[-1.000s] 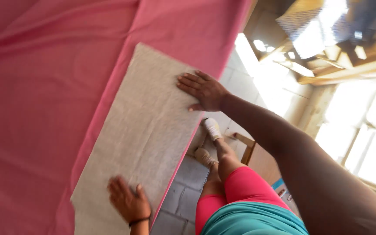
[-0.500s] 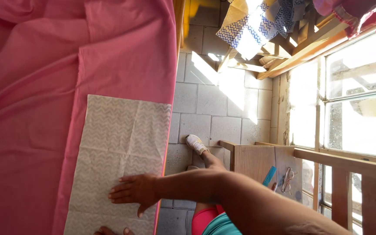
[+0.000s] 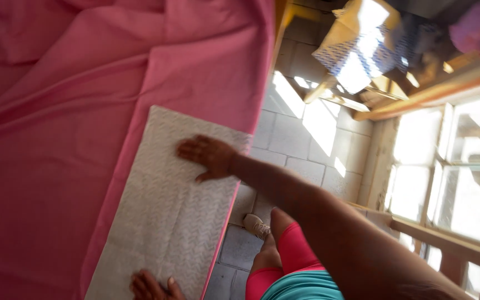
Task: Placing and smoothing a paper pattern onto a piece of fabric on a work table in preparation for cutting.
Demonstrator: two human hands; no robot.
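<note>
Right hand (image 3: 209,157): flat, fingers spread, palm down on the grey-white patterned cloth (image 3: 168,211), gripping nothing. It sits near the cloth's far end, roughly 12 o'clock of the cloth's middle, forearm running off to 4 o'clock.

Left hand (image 3: 152,286): at the bottom frame edge, about 6 o'clock from the right hand, resting on the near end of the same cloth. Fingers look loosely spread; only partly in view (rest is cut off by the frame), nothing clamped that I can see.

Patterned cloth: long rectangle, lying flat on the pink sheet (image 3: 56,128), along the sheet's right-hand edge. Fold creases visible across it.

Pink sheet: wrinkled, fills everything from 8 to 12 o'clock.

At 3 to 5 o'clock of the cloth: grey tiled floor (image 3: 290,136), the person's pink leggings and a pale shoe (image 3: 255,225). Wooden window frame (image 3: 445,239) at 3 o'clock, bright sun through it.
</note>
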